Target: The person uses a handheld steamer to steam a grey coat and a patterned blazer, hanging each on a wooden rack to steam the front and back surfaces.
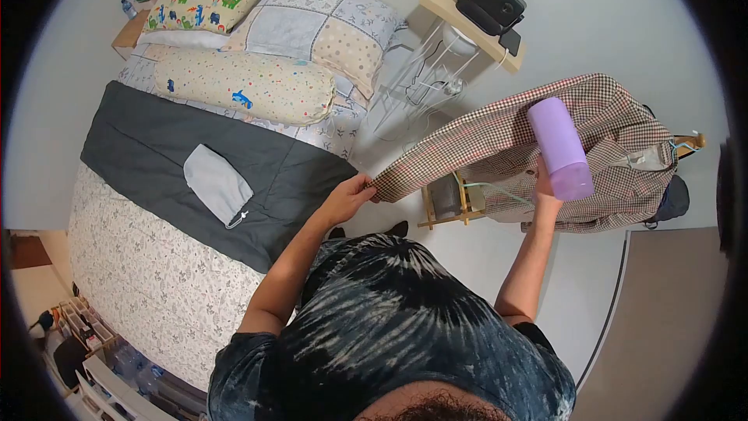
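Observation:
My left hand (348, 201) pinches the cuff end of a brown-and-cream checked jacket (483, 129) and holds its sleeve stretched out to the left. The jacket hangs from a wooden clothes rack (689, 143) on the right. In my right hand (545, 186) is a lilac handheld garment steamer (558, 136), a cylinder with a see-through purple lower end. It overlaps the jacket's front in this view. Most of my right fingers are hidden behind the steamer.
At left is a bed with a dark grey blanket (148, 140), a light grey drawstring pouch (216, 183), a bolster (245, 86) and pillows (206, 0). A wall shelf (436, 5) carries a black case (489, 2), with white cables beneath. A dark bag (674, 199) hangs behind the jacket.

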Demonstrator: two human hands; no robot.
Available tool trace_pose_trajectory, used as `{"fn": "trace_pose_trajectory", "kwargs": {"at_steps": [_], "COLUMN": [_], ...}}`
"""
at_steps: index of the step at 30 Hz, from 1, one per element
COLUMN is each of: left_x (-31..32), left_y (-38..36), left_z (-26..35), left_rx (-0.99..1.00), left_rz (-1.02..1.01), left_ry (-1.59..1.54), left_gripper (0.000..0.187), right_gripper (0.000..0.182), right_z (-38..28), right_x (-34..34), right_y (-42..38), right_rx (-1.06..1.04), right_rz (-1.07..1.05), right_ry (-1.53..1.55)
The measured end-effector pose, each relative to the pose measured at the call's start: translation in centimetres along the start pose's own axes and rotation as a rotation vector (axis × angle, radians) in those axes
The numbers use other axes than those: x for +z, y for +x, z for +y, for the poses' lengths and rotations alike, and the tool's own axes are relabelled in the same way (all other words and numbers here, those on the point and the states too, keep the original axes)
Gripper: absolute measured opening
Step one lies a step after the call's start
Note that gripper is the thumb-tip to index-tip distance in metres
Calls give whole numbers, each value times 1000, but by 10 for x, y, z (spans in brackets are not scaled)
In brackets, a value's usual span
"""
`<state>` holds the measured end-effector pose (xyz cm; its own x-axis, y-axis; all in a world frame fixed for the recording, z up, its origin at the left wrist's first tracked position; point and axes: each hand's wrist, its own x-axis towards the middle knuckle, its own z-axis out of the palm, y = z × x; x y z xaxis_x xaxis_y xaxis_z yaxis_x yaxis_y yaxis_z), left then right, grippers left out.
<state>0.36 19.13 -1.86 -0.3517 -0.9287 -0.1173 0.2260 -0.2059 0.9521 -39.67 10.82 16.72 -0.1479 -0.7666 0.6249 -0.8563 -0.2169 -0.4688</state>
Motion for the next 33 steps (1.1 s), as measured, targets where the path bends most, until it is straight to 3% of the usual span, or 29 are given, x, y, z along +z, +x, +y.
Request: {"fn": "trace_pose_trajectory", "kwargs": {"at_steps": [2, 6, 7, 10, 11, 12, 13, 15, 19, 21, 23, 28, 29, 30, 33], "left_x": [-1, 0, 0, -2, -2, -1, -2, -4, -6, -6, -8, 4, 3, 2, 0], "left_y": [-2, -1, 0, 2, 3, 3, 4, 4, 4, 3, 1, -9, -9, -9, -8], "left_z": [2, 2, 1, -2, -3, -4, -4, -5, -13, -15, -12, 15, 16, 16, 14], "left_rx": [-10, 0, 0, -1, 5, 12, 8, 17, 3, -21, -42, -51, -58, -65, -98], "left_rz": [4, 5, 7, 5, 8, 8, 5, 16, 20, 31, 10, -84, -95, -105, -124], "left_ry": [9, -14, -14, -43, -18, 6, 6, 111, 120, 129, 190, 232, 272, 312, 343], "left_gripper": [16, 14, 14, 14, 14, 14, 14, 14, 15, 14, 15, 21, 22, 24, 22], "right_gripper": [29, 36, 40, 47, 43, 39, 39, 34, 31, 34, 37, 38, 38, 33, 33], "right_z": [2, -19, -9, -6, -7, -14, -20, -29, -38, -28, -1, 17, 9, -21, -21], "right_x": [0, 22, 32, 64, 70, 77, 83, 91, 78, 66, 57, 10, -2, -8, -19], "right_y": [-1, -38, -58, -109, -125, -137, -146, -157, -144, -124, -106, -38, -22, -9, 6], "right_rx": [70, -157, -32, -90, -162, -392, -387, -295, -270, -274, -347, -106, -59, -92, 76], "right_rz": [-8, -93, -212, -383, -485, -495, -496, -464, -463, -501, -301, -47, -42, 132, 144], "right_ry": [-10, -94, -148, -149, -199, -408, -409, 22, 41, -283, -306, -230, -269, -216, -113]}}
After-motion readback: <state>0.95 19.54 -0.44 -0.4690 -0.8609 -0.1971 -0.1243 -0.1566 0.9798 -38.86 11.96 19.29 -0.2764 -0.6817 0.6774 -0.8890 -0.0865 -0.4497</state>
